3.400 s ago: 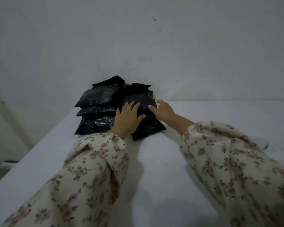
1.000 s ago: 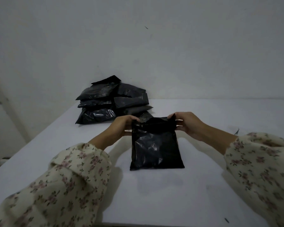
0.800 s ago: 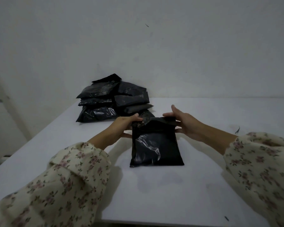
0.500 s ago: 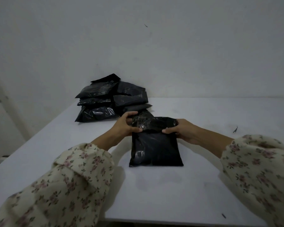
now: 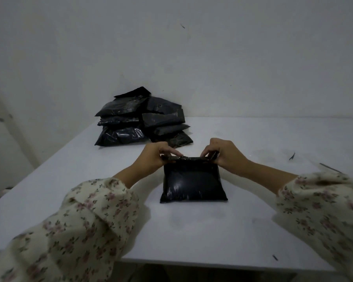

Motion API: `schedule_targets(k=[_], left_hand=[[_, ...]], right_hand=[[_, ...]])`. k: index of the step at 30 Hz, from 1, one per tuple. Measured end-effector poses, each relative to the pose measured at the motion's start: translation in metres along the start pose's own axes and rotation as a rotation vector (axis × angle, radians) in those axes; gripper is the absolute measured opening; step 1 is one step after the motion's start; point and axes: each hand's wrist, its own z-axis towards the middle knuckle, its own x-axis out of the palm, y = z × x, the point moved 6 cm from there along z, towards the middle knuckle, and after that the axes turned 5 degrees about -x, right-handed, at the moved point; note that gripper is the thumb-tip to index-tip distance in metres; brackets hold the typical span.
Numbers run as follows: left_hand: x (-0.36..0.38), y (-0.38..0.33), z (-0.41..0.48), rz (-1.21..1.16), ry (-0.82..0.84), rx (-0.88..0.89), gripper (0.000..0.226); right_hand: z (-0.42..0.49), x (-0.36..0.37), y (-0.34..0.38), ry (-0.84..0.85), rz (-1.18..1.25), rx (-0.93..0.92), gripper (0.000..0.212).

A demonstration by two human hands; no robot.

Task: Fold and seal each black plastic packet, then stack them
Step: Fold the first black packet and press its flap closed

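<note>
Under my fingers [image 5: 172, 154]: black packet [image 5: 193, 184] flat on bench [image 5: 192, 231]. Left hand [image 5: 155, 157] and right hand [image 5: 224, 153] each pinch folded top edge, fingers clamped on it. Beyond fingers I see heap of black packets [image 5: 143, 121].

Person's wearing a loose long-sleeved top in cream-ish fabric, with a small floral print all over it: dusty pink blossoms and little dark green leaves. The left sleeve [image 5: 80, 220] and the right sleeve [image 5: 324, 210] are both puffy and baggy, gathered in at the cuff. They end partway up the forearm, so the wrists show.
</note>
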Motion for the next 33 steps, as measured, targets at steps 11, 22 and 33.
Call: schedule_targets(k=[11, 22, 33], left_hand=[[0.027, -0.020, -0.027, 0.676, -0.036, 0.573, 0.028], [0.017, -0.031, -0.017, 0.709, 0.507, 0.087, 0.047], [0.065, -0.047, -0.048, 0.747, 0.430, 0.068, 0.055]], right_hand=[[-0.026, 0.011, 0.038, 0.046, -0.698, -0.636, 0.016], [-0.025, 0.023, 0.048, 0.173, -0.850, -0.768, 0.023], [-0.032, 0.010, 0.050, 0.373, -0.692, -0.561, 0.027]])
